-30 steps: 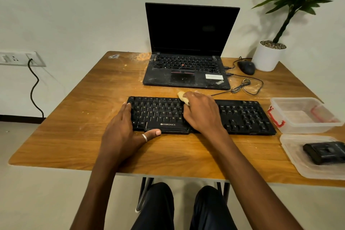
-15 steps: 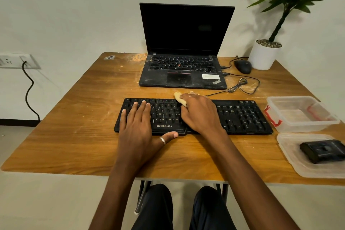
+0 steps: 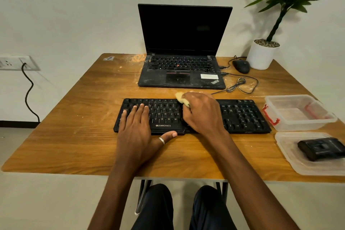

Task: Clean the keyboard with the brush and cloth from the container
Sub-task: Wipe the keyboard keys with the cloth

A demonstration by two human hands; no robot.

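A black keyboard [image 3: 242, 115] lies across the middle of the wooden table [image 3: 74, 136]. My left hand [image 3: 138, 129] rests flat on its left keys, fingers straight, thumb along the front edge. My right hand [image 3: 203, 112] sits over the keyboard's middle, fingers curled round a bunched yellow cloth [image 3: 181, 98] that pokes out at the far side. The clear plastic container [image 3: 298, 112] with red clips stands open at the right. Its lid [image 3: 291, 153] lies nearer me, with a black brush [image 3: 321, 147] on it.
An open black laptop [image 3: 183, 73] stands behind the keyboard. A black mouse [image 3: 241, 66] with a coiled cable and a white potted plant [image 3: 261, 54] sit at the back right. A wall socket [image 3: 15, 62] with a plugged cable is at the left. Dust specks mark the tabletop.
My left hand slid from the keyboard's left end onto its left keys. The view shifted slightly; my right hand stays over the middle with the cloth.
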